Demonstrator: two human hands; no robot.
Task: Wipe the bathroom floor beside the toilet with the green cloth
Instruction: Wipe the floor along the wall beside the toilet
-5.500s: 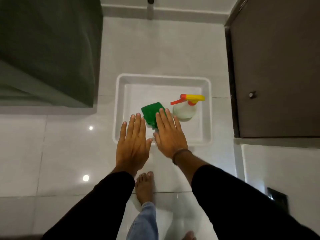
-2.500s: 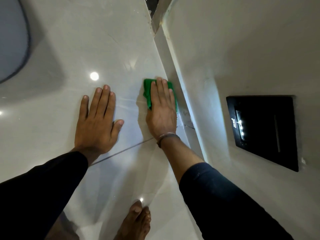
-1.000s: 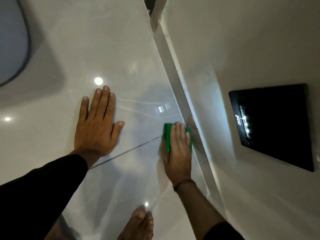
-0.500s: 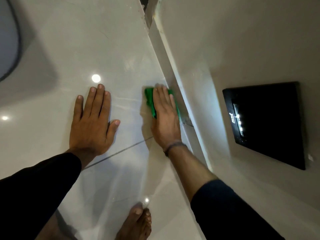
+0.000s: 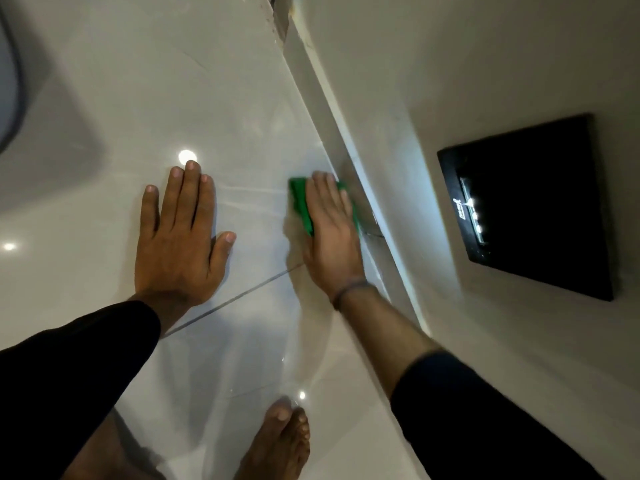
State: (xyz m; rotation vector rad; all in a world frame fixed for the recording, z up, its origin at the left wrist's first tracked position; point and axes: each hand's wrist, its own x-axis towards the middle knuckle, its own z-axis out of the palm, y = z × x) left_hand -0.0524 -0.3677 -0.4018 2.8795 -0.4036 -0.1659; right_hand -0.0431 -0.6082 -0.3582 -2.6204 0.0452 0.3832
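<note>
From my remote seat, I see the right hand [image 5: 330, 233] pressed flat, fingers together and extended, on the green cloth [image 5: 300, 206], which lies on the glossy pale floor [image 5: 242, 98] right against the foot of the wall [image 5: 450, 81]. Only the cloth's left edge and a sliver at the fingertips show; the rest is covered by the palm. The hand is not closed around the cloth; it pins it down under an open palm. The left hand [image 5: 180, 237] is spread flat on the tile, well apart from the cloth, holding nothing and, I judge, bracing the person's weight.

A grout line [image 5: 242, 296] runs diagonally under both wrists, a bare foot [image 5: 277, 441] stands at the bottom edge, and a black panel [image 5: 530, 206] with small lights is set into the wall to the right. A curved grey shape at the upper left may be the toilet [image 5: 10, 81] (too little of it shows for me to be sure).

The cloth looks thin, soft and light, so I expect it to bunch or fold if pushed from one edge. On a tile this shiny it should slide easily, and could slip out from under the fingers on a fast stroke. I judge the best hold to be the present one: palm centred over the folded pad, pressure spread evenly, fingertips near the leading edge. To lift it, a pinch at the exposed left edge would serve.
</note>
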